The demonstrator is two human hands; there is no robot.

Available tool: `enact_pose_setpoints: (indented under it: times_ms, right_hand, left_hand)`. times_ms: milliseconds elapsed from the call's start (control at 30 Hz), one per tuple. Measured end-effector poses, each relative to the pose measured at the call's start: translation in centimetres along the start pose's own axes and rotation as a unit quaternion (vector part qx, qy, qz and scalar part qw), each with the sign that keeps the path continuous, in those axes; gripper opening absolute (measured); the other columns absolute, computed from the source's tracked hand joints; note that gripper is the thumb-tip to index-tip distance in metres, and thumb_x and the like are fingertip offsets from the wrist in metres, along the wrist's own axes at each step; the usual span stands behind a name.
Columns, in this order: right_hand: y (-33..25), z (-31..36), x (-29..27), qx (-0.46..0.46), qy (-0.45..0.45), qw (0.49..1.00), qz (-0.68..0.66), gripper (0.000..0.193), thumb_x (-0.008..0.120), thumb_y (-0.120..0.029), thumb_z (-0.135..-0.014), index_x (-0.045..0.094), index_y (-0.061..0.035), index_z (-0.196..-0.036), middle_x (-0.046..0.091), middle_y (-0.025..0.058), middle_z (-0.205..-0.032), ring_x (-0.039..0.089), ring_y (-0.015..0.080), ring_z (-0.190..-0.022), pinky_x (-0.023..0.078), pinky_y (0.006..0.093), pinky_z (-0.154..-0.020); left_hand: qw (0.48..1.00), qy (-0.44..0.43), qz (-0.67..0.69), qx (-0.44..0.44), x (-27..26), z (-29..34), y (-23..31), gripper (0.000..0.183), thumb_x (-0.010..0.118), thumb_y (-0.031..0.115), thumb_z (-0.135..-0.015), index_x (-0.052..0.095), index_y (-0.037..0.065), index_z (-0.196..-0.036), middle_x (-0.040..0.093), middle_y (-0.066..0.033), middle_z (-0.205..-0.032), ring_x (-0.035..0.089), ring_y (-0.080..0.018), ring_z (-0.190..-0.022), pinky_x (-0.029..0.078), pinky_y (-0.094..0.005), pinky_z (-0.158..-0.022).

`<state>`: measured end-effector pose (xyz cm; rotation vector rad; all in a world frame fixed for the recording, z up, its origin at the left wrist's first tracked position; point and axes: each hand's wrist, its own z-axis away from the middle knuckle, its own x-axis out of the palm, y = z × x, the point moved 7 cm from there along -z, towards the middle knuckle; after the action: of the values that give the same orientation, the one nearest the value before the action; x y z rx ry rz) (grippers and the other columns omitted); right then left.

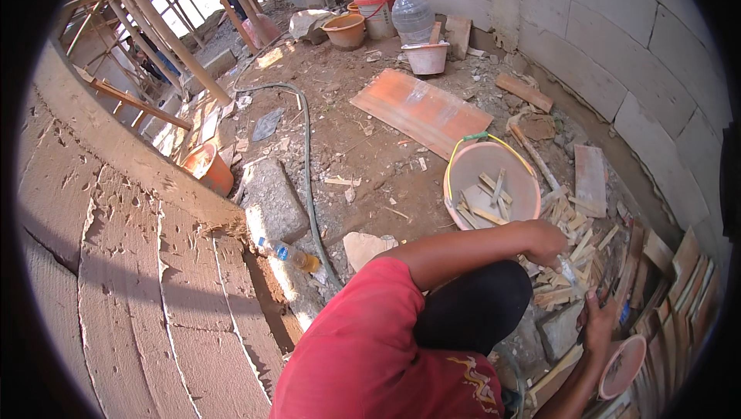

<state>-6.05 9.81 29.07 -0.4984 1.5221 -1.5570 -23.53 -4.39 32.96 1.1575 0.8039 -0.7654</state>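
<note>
My left hand (546,244) is closed at the end of a pale, shiny flat strip (571,276), above a heap of short wood offcuts (575,237). Whether the strip is a blade or a piece of wood is unclear. Close below it, my right hand (597,325) is wrapped around something with a dark end, like a tool handle, showing beside the palm. Left of the heap, a pinkish bucket (509,162) with a yellow handle holds several wood pieces (488,199). A small pink tub (622,366) lies beside my right forearm.
Boards (683,295) lean at the right, by a grey block wall (617,56). An orange-stained panel (421,110) lies on the dirt. A hose (307,156) snakes past a bottle (289,255) and stone slab (272,201). Tubs (344,30) and a large water bottle (413,17) stand behind.
</note>
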Motion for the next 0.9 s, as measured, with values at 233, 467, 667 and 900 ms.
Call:
enact_pose_setpoints:
  times_ms: [233,467,667,900]
  right_hand:
    - [8.2,-2.6,-3.8,-0.089,0.130,0.960,0.231,0.024,0.058,-0.023,-0.093,0.057,-0.0003,-0.101,0.052,0.0037,-0.065,0.051,0.0173,-0.053,0.042,0.0334,-0.050]
    - [27.0,7.8,-0.2,0.181,-0.021,0.914,0.362,0.039,0.066,-0.017,-0.077,0.057,0.0012,-0.110,0.065,0.0263,-0.096,0.063,0.0423,-0.095,0.051,0.0482,-0.082]
    - [40.1,13.4,4.5,0.293,-0.128,0.868,0.380,0.044,0.067,-0.027,-0.081,0.056,-0.0019,-0.116,0.065,0.0257,-0.103,0.062,0.0419,-0.101,0.050,0.0504,-0.089]
    - [26.1,7.3,-6.5,0.199,0.245,0.862,0.396,0.050,0.070,-0.032,-0.083,0.052,-0.0008,-0.116,0.054,0.0207,-0.116,0.050,0.0414,-0.116,0.041,0.0500,-0.097]
  left_hand:
    - [0.990,-0.071,0.120,-0.024,7.5,-5.6,-6.3,0.045,0.056,0.034,-0.090,0.061,-0.003,-0.115,0.062,-0.0274,-0.115,0.058,-0.0421,-0.110,0.044,-0.0465,-0.095]
    - [0.861,-0.233,0.404,-0.204,20.2,-7.5,-12.1,0.030,0.045,0.025,-0.098,0.051,-0.001,-0.112,0.061,-0.0109,-0.076,0.062,-0.0202,-0.058,0.055,-0.0343,-0.052]
    - [0.875,-0.280,0.365,-0.156,25.4,-12.5,-8.2,0.029,0.048,0.028,-0.097,0.054,0.000,-0.094,0.058,-0.0090,-0.072,0.056,-0.0174,-0.053,0.046,-0.0340,-0.046]
    - [0.822,-0.357,0.412,-0.163,29.0,-16.0,-5.0,0.028,0.049,0.027,-0.095,0.054,-0.001,-0.096,0.056,-0.0090,-0.073,0.053,-0.0168,-0.053,0.044,-0.0321,-0.044]
